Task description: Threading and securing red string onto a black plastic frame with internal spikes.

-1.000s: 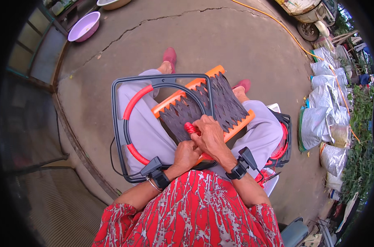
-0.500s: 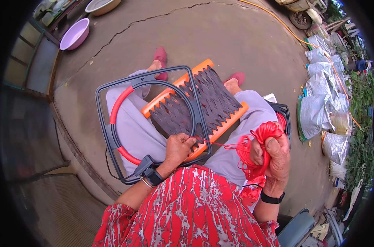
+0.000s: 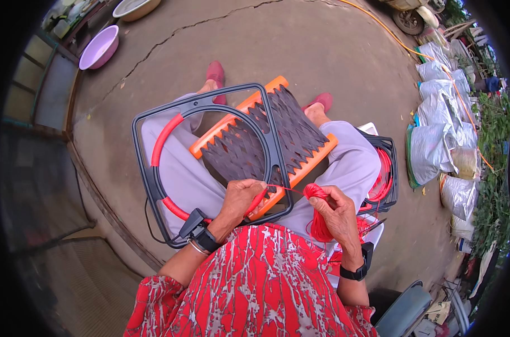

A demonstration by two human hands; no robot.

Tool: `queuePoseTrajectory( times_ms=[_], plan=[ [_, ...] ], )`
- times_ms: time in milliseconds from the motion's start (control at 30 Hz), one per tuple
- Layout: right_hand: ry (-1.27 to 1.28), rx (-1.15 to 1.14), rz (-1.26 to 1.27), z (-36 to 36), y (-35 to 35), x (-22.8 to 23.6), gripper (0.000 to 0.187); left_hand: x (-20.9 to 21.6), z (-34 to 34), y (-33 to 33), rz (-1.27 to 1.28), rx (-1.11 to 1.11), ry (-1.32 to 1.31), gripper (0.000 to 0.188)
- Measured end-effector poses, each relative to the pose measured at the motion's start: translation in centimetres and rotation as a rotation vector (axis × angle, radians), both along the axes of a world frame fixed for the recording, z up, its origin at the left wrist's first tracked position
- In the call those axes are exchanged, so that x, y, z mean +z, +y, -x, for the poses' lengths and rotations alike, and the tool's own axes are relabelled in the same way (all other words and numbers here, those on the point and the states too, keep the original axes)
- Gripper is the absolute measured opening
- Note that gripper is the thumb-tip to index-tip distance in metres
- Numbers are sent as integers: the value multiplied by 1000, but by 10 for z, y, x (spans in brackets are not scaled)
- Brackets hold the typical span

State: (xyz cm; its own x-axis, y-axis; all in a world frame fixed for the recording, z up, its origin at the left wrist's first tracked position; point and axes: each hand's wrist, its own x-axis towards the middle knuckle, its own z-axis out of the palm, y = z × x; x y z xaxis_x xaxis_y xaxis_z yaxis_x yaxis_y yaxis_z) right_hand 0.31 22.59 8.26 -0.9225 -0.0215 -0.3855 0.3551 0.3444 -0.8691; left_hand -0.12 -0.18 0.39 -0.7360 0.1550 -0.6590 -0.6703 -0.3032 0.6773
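Judging from left to right, we saw the first danger in the black frame (image 3: 275,147): its left side lay over our left trouser leg (image 3: 182,175), a soft support, so a firm pull might have tipped or slid it. By its lower right corner, our left hand (image 3: 242,197) had its fingers together on the ring's red-wrapped part (image 3: 257,203); had that pinch eased, the wrapping there could have slackened. A thin red strand (image 3: 288,189) ran nearly straight between our hands, and too hard a tug might have snapped it. Loops of the red cord bundle (image 3: 320,226) hung loose under our right hand (image 3: 337,209), where they could have tangled or snagged on the thin dark rod (image 3: 373,227) nearby.

As for position, the wrapped part lay in the left hand's grasp, just inside that lower right corner. The strand crossed the frame's right edge and reached the right hand, which was clamped on the top of the bundle, beyond that edge. Farther right, a second black frame (image 3: 393,175) carrying red cord stood beside our right leg, apart from both hands.
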Motion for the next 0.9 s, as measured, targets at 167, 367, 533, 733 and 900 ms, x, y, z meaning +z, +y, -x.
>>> queuePoseTrajectory(
  times_ms=[167,367,533,733,900],
  plan=[
    [276,348,-429,3,-33,-6,30,-4,-1,3,8,51,31,18],
    [309,464,-665,6,-62,-35,32,-10,-4,9,113,43,125,17],
    [463,426,-732,33,-84,-44,40,0,2,11,210,77,181,19],
    [509,405,-642,17,-65,-28,36,0,1,8,272,97,200,19],
    [461,369,-565,11,-59,-56,23,-11,-6,16,351,45,319,16]
  ],
)
